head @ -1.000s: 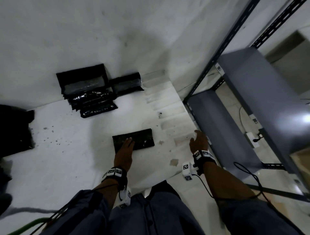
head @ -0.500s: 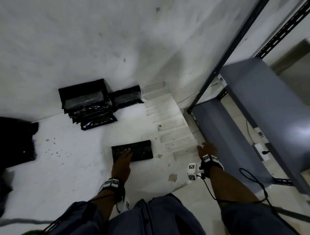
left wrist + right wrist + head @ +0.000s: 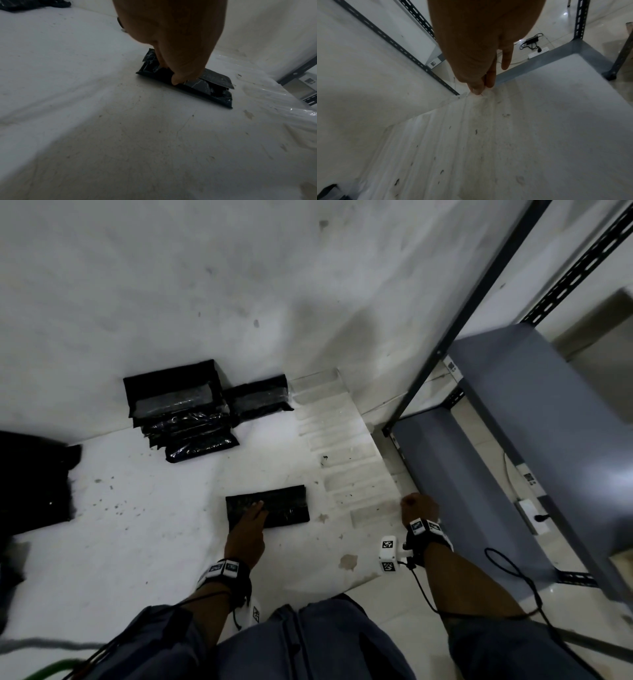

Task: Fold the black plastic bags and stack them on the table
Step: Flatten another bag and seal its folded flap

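A folded black plastic bag [image 3: 274,505] lies flat on the white table [image 3: 137,542]. My left hand [image 3: 251,518] presses on its left half with straight fingers [image 3: 175,79]; the bag [image 3: 216,81] shows crinkled folds in the left wrist view. A stack of folded black bags [image 3: 185,419] leans against the wall at the back, with one more folded bag [image 3: 260,397] beside it. My right hand [image 3: 416,505] is at the table's right edge. Its thumb and fingertips [image 3: 476,90] pinch a clear plastic sheet [image 3: 471,135].
A heap of loose black bags [image 3: 30,481] sits at the table's left edge. The clear sheet [image 3: 346,446] covers the table's right strip. A grey metal shelf rack [image 3: 462,474] stands close on the right. A power strip and cables [image 3: 529,508] lie on the floor.
My right hand has gone from lying flat to curled fingers pinching the clear sheet at the table's edge. My left hand stays pressed on the folded bag. The head view has tilted up slightly.
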